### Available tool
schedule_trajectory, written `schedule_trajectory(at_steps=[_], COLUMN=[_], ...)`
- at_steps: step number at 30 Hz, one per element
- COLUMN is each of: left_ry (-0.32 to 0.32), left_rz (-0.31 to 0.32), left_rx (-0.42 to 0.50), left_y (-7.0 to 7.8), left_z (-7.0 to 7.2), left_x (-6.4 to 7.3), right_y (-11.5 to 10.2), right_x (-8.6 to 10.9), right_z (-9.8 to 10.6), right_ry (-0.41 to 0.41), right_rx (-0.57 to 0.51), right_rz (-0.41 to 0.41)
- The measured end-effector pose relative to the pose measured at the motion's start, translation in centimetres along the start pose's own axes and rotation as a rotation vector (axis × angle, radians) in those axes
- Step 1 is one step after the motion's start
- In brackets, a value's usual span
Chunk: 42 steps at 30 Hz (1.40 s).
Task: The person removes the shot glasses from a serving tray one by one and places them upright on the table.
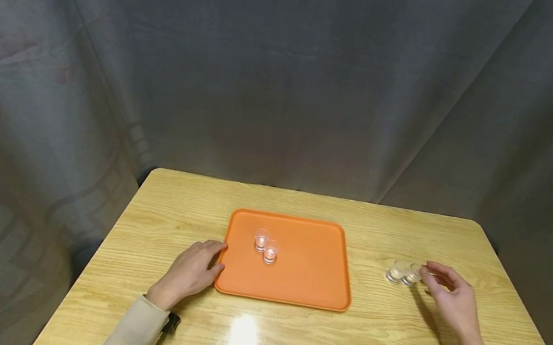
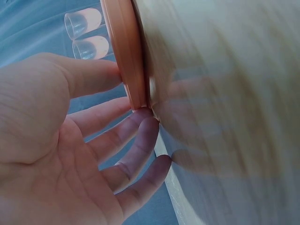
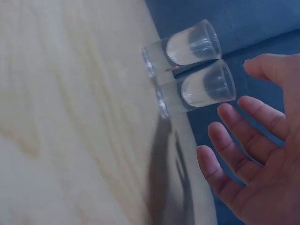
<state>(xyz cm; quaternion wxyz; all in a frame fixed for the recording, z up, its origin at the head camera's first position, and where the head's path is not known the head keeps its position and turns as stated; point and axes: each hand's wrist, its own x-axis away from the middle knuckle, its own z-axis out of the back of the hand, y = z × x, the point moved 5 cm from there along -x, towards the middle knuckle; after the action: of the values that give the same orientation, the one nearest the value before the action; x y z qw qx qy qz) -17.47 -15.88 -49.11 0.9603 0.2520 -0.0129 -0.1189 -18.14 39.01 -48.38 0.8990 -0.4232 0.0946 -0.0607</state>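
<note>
An orange tray (image 1: pixel 305 271) lies on the wooden table with two clear shot glasses upright on its left half, one glass (image 1: pixel 261 241) behind the other glass (image 1: pixel 270 253). At the tray's left edge rests my left hand (image 1: pixel 194 270); in the left wrist view its thumb and fingertips touch the rim, fingers relaxed. To the right of the tray, two more shot glasses stand close together on the wood, a left glass (image 3: pixel 192 44) and a right glass (image 3: pixel 206 86). My right hand (image 1: pixel 455 301) is just beside the right glass, fingers spread and holding nothing.
The wooden table (image 1: pixel 311 342) has a rounded far edge, with a dark grey curtain (image 1: pixel 289 80) hanging behind and at the sides. Bare wood separates the tray from the right pair of glasses. A bright reflection shows near the front.
</note>
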Motion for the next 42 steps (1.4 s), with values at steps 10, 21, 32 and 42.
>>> schedule_trajectory(at_steps=[10, 21, 32, 42], left_ry=[-0.003, -0.002, -0.009, 0.000], left_rz=[0.004, -0.003, 0.004, -0.008], left_rx=[0.003, 0.003, -0.002, -0.005], left_y=[0.1, 0.1, 0.0, 0.1], left_z=[0.1, 0.0, 0.0, 0.0], left_x=[0.0, 0.0, 0.1, 0.1], right_y=[-1.9, -4.3, -6.4, -7.2], right_x=[0.0, -0.1, 0.8, 1.2], right_z=[1.3, 0.6, -1.0, -2.8], right_ry=[0.039, 0.061, 0.028, -0.012], right_rx=[0.008, 0.003, -0.024, -0.032], right_rz=[0.021, 0.096, 0.158, 0.166])
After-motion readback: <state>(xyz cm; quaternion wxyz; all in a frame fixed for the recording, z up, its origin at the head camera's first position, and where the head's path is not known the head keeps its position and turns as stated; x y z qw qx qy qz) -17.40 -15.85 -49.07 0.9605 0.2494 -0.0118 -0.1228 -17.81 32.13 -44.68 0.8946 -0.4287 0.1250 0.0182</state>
